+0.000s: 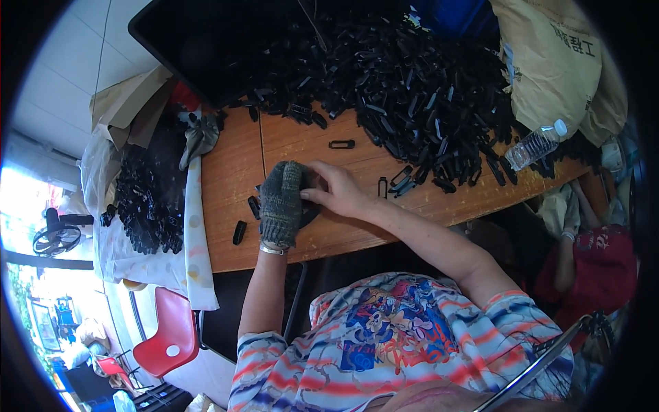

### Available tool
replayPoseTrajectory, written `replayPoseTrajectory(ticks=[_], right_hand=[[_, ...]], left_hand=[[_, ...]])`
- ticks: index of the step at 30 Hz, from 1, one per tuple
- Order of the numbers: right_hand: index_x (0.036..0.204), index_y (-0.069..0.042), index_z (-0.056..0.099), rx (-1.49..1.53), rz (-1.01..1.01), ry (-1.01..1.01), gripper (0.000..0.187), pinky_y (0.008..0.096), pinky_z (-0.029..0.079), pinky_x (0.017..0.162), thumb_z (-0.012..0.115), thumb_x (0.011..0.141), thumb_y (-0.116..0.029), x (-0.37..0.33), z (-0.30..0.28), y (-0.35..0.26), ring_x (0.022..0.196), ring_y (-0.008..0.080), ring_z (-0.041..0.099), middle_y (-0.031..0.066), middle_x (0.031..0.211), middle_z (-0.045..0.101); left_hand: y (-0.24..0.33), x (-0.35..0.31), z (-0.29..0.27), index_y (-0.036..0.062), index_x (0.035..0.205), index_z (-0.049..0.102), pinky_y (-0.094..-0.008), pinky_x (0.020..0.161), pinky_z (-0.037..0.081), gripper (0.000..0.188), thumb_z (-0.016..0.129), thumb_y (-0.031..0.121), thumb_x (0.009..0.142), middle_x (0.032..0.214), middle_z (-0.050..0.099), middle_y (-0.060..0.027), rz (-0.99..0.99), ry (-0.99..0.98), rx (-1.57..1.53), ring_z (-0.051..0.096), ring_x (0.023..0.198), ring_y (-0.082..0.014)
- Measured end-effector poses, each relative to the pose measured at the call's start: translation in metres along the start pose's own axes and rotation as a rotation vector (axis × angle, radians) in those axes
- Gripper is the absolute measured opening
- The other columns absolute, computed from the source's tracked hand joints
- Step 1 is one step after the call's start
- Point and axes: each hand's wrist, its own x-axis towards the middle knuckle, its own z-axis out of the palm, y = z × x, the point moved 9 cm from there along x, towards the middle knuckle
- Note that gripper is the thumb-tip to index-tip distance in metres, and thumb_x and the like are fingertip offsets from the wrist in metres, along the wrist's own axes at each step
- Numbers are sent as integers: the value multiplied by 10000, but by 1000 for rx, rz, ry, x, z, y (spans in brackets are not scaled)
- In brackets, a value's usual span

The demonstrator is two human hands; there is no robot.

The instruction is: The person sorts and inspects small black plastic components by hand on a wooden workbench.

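My left hand (280,202), in a grey-green knit glove, is closed over the wooden table near its front edge. My bare right hand (338,193) meets it from the right, thumb and fingers bent against the gloved fingers. Whatever they grip is hidden; a bit of something dark shows below, between the two hands. Beside my left wrist lies a small black plastic piece (239,232), with another black piece (254,207) close to the glove. A black rectangular frame-like part (341,144) rests beyond my hands. To the right lie a few similar loose frames (401,180).
A large heap of black plastic parts (425,103) covers the table's far side. At right are a clear bottle (534,147) and a paper sack (556,65). Another black heap (147,199) sits left, above a red chair (167,336). A person in red (604,264) is at right.
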Motion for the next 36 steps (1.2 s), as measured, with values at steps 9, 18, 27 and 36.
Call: replayPoseTrajectory(ticks=[9, 18, 27, 36], right_hand=[[1122, -45, 647, -796, -46, 189, 292, 409, 550, 732, 712, 850, -130, 18, -73, 30, 835, 324, 659, 125, 1072, 579], [1012, 61, 591, -885, -12, -44, 186, 424, 548, 660, 498, 908, -62, 17, -52, 36, 800, 375, 663, 255, 1017, 599], [952, 30, 576, -787, -136, -32, 126, 434, 545, 652, 597, 893, -79, 6, -59, 39, 772, 368, 665, 204, 908, 640], [959, 14, 592, -888, -37, -122, 156, 437, 537, 684, 651, 869, -99, 7, -56, 32, 806, 360, 665, 192, 876, 653]], left_hand=[[-66, 22, 12, 79, 1017, 736, -416, 812, 512, 270, 652, 286, 866, 1012, 702, -141, -524, -312, -82, 666, 914, -311], [-128, 102, 73, 142, 1205, 662, -456, 889, 520, 347, 632, 234, 872, 1180, 656, -153, -340, -195, 306, 643, 1051, -345], [-106, 101, 73, 128, 1058, 708, -459, 858, 520, 248, 668, 265, 856, 1131, 645, -145, -284, -229, 435, 644, 1017, -333], [-87, 65, 53, 107, 1079, 658, -467, 825, 515, 247, 661, 262, 887, 1044, 684, -163, -365, -196, 148, 664, 957, -348]])
